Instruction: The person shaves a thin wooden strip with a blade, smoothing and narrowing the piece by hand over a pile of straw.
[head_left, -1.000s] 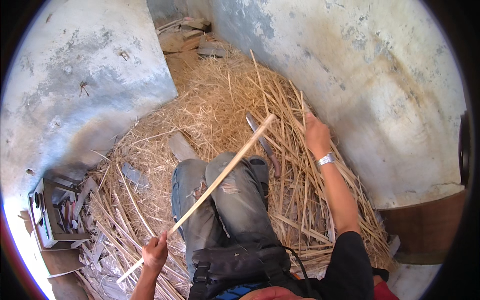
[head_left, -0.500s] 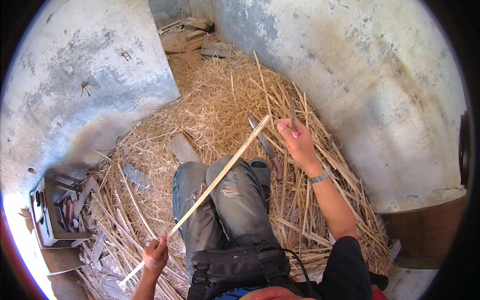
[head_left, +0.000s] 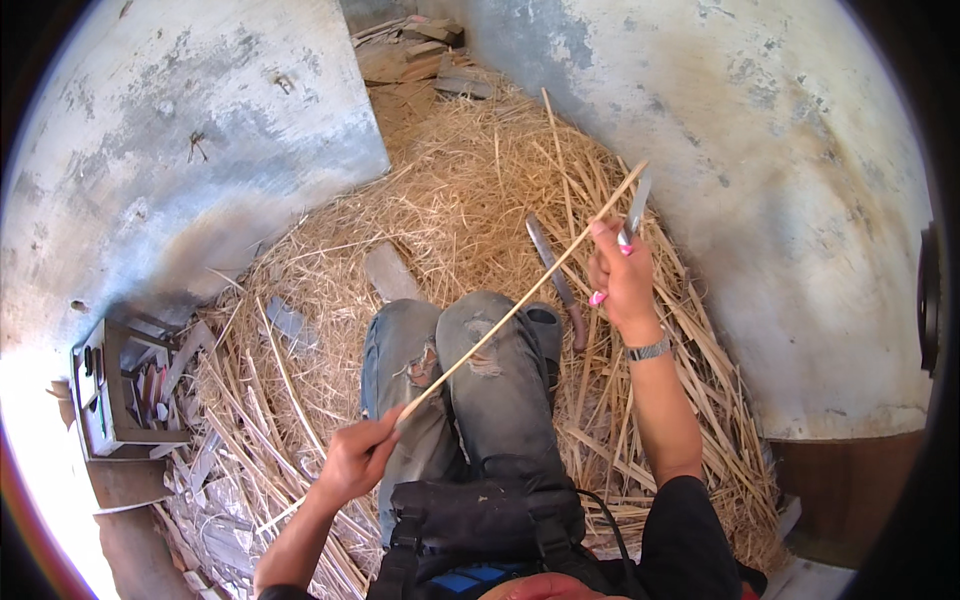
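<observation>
A long, thin, pale bamboo strip point(head_left: 508, 315) slants across my knees from lower left to upper right. My left hand point(head_left: 360, 458) is closed round its lower part, and the tail end sticks out behind my wrist. My right hand point(head_left: 625, 275) grips a small knife point(head_left: 637, 208) with a pink handle, mostly hidden in the fist, its blade pointing up and away. The strip's far part passes against the fingertips of that hand, beside the blade. Between the strip and my right forearm, a larger knife point(head_left: 565, 285) with a brown handle lies on the shavings.
Thin shavings point(head_left: 440, 220) cover the floor ahead, with split strips point(head_left: 690, 350) heaped along the right wall. A small wooden shelf box point(head_left: 130, 400) stands at the left. Boards point(head_left: 430, 45) lie in the far corner, and a flat grey piece point(head_left: 390, 272) rests before my knees.
My left hand has moved up and inward with the strip, whose far end now reaches farther up and right. My right hand has turned and come against the strip with the small knife.
</observation>
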